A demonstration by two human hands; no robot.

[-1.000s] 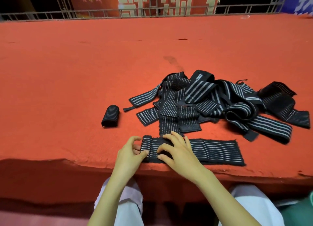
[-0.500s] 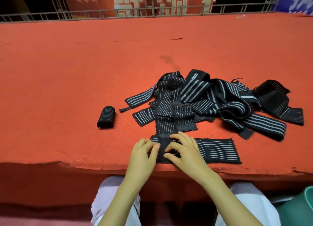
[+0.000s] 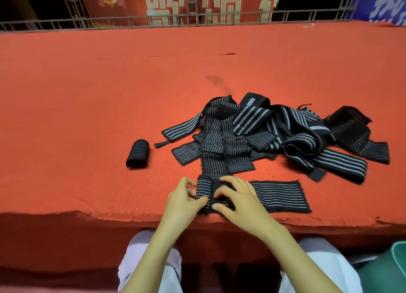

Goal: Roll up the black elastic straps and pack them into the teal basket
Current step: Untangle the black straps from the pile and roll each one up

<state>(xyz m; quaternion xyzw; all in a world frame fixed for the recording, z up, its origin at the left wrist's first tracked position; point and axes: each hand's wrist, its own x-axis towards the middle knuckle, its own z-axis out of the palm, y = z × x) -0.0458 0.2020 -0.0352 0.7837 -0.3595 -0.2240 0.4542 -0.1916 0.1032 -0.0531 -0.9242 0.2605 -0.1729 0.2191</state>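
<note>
Large pale Chinese characters on the red fabric banner [image 3: 131, 7] at far centre, tops cropped, not readable, white character fragments on the blue banner [image 3: 365, 3] far right, likewise cut off

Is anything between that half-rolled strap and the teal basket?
Nothing visible. The strap lies at the near edge of the table, held by the left hand and right hand; the basket sits lower right, partly in view.

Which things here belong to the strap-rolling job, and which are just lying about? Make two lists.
Belong to the job:
half-rolled strap, gripped by the left hand and right hand
finished roll
pile of loose straps
teal basket, only its edge in view

Just lying about:
red table cover
metal railing
red banner
blue banner
</note>
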